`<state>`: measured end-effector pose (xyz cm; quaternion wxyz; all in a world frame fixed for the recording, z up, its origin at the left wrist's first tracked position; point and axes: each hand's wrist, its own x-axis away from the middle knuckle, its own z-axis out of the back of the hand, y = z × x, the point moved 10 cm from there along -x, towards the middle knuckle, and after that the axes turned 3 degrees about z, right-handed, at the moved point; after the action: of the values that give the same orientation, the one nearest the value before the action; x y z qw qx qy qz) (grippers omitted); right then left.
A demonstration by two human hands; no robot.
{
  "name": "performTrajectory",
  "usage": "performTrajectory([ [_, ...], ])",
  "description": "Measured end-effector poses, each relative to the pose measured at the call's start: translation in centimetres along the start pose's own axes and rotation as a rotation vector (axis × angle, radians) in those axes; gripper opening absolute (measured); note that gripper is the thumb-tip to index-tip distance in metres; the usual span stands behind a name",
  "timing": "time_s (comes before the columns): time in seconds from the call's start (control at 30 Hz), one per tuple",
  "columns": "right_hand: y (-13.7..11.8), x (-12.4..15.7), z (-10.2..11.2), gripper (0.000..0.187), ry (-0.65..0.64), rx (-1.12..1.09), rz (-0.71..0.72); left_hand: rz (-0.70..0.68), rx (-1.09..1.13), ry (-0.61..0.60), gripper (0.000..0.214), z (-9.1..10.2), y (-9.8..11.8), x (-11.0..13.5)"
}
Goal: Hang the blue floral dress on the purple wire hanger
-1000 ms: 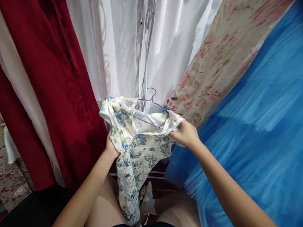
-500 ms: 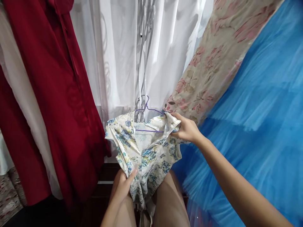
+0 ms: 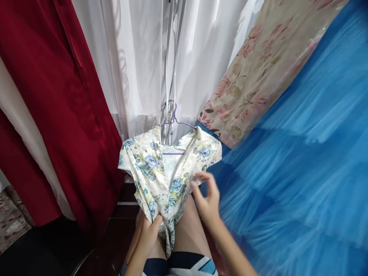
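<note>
A white floral dress (image 3: 149, 161) with blue flowers and short cap sleeves lies over my lap, its V-shaped opening facing me. Inside its shoulders sits a thin purple hanger (image 3: 174, 119), with the hook and part of the lower bar showing. My left hand (image 3: 148, 232) is closed on the fabric at the lower left, thumb on top. Beside the dress's right side is my right hand (image 3: 207, 199), its thumb and index finger apart; the fingertips are close to the cloth, and I cannot tell whether they touch it. The dress's lower part is bunched between my thighs.
Red gowns (image 3: 83, 134) hang at the left, white curtain-like cloth (image 3: 138, 69) ahead. On the right hang a beige floral dress (image 3: 244, 88) and a blue tulle gown (image 3: 301, 161). A black rounded surface (image 3: 43, 249) is at the lower left.
My right hand has let go of the dress's right shoulder and moved down beside its right side. The right sleeve now lies spread out. My left hand keeps its grip. The view has shifted slightly.
</note>
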<state>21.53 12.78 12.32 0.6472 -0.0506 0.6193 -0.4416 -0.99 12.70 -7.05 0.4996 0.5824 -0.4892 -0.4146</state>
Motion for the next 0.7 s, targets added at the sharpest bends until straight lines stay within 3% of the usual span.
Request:
performTrajectory([
  [0.07, 1.3, 4.5, -4.3, 0.011, -0.229, -0.220, -0.214, -0.001, -0.042, -0.032, 0.054, -0.7, 0.0, 0.7],
  [0.17, 1.4, 7.4, -7.4, 0.018, -0.376, -0.306, -0.376, -0.034, -0.080, -0.083, 0.056, -1.6, 0.9, 1.5],
  [0.27, 1.2, 6.2, -7.7, 0.022, -0.434, -0.237, -0.389, -0.098, -0.115, -0.107, 0.051, -2.3, 1.9, 1.9],
  [0.37, 1.5, 4.9, -7.6, 0.031, -0.488, -0.224, -0.377, -0.097, -0.156, -0.130, 0.043, -3.1, 1.5, 2.2],
  [0.47, 2.8, 5.5, -7.0, 0.040, -0.444, -0.407, -0.464, -0.059, -0.127, 0.019, 0.046, -2.1, 0.7, 2.2],
  [0.53, 3.7, 6.5, -6.6, 0.041, -0.386, -0.516, -0.536, -0.182, -0.081, 0.245, 0.056, 0.0, 2.4, 2.7],
  [0.6, 4.1, 7.3, -6.2, 0.040, -0.333, -0.569, -0.578, -0.439, -0.113, 0.406, 0.063, 1.1, 6.0, 3.7],
  [0.63, 4.0, 7.5, -6.2, 0.039, -0.324, -0.588, -0.591, -0.565, -0.183, 0.394, 0.061, 0.6, 7.9, 4.0],
  [0.7, 3.5, 7.6, -6.6, 0.037, -0.342, -0.626, -0.611, -0.686, -0.357, 0.196, 0.046, -2.3, 10.6, 3.5],
])
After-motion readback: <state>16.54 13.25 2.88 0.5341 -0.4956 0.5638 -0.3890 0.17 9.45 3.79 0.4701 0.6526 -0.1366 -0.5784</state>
